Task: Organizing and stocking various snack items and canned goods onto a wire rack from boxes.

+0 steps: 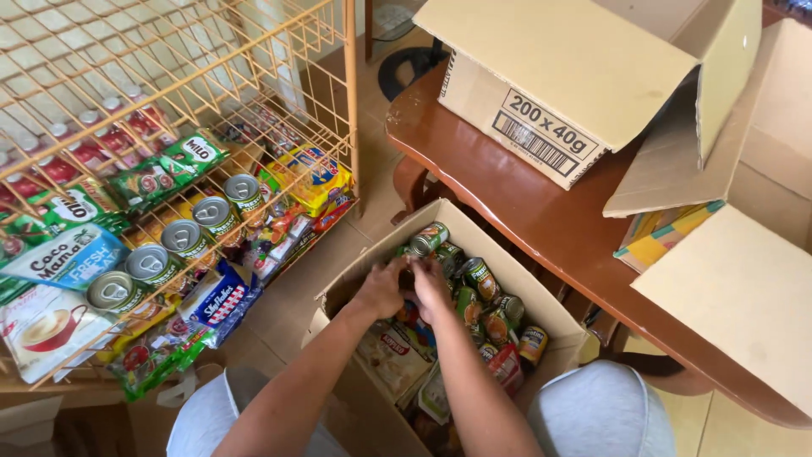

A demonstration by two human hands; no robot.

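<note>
Both of my hands reach down into an open cardboard box (554, 326) on the floor between my knees. My left hand (382, 286) and my right hand (430, 284) are pressed together near the box's back corner, fingers curled among the goods. What they grip is hidden by the fingers. Several green-labelled tin cans (479, 278) lie jumbled just right of the hands, one can (428, 239) resting on top by the box rim. Flat packets (393, 360) lie in the box under my forearms.
An orange wire rack (350, 101) stands at left, holding a row of tin cans (188, 238), sachets, packets and small red bottles. A brown wooden table (507, 199) at right carries open cardboard boxes (558, 63). The floor is tiled.
</note>
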